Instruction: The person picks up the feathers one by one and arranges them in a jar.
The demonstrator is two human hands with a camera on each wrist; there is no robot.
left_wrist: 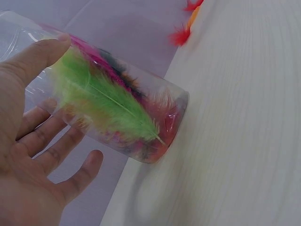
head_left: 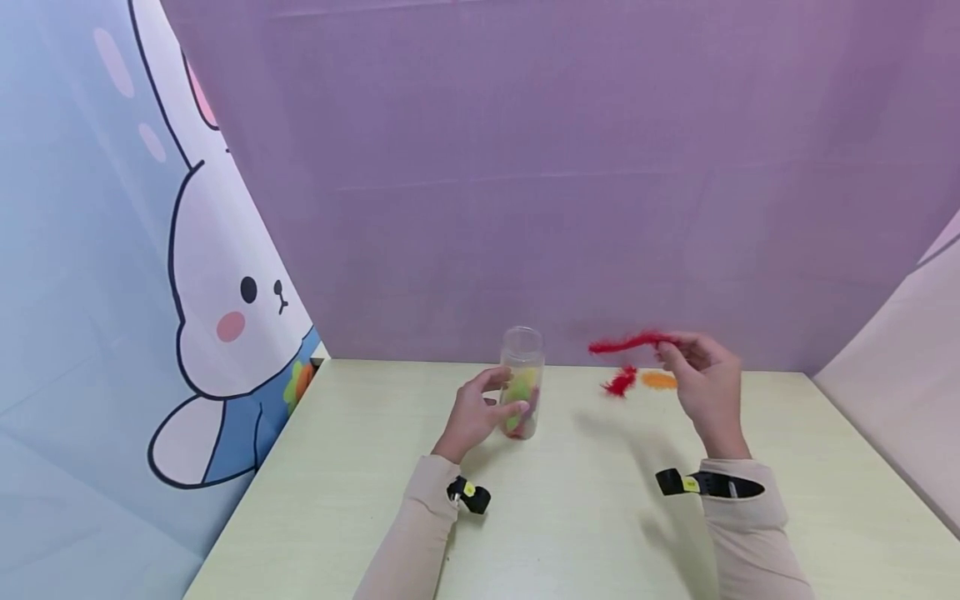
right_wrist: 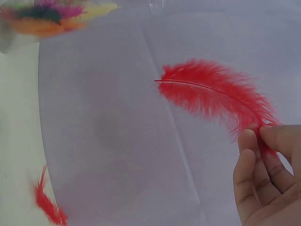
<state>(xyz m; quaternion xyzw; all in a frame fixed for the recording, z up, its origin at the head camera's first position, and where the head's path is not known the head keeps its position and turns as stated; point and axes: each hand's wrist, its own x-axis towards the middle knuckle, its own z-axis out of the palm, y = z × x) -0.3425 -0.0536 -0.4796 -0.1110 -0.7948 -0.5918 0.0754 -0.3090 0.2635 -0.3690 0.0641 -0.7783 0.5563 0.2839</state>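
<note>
A clear jar (head_left: 522, 346) stands upright on the table with several coloured feathers inside. My left hand (head_left: 472, 412) holds it from the left side, thumb on the near wall and fingers around the far side. Through the plastic in the left wrist view, a green feather (left_wrist: 101, 92) lies over pink, dark and red ones. To the right of the jar, my right hand (head_left: 708, 387) pinches a red feather (right_wrist: 202, 87) by its soft tip, between thumb and fingers. Its bare quill end points left, above the table.
Below the raised feather, another red feather (head_left: 621, 382) lies on the pale table (head_left: 555, 525). An orange feather (head_left: 659, 381) rests beside it, near the right hand. A purple cloth (head_left: 570, 183) rises behind the table's back edge, and a rabbit-print cloth (head_left: 217, 275) hangs at left.
</note>
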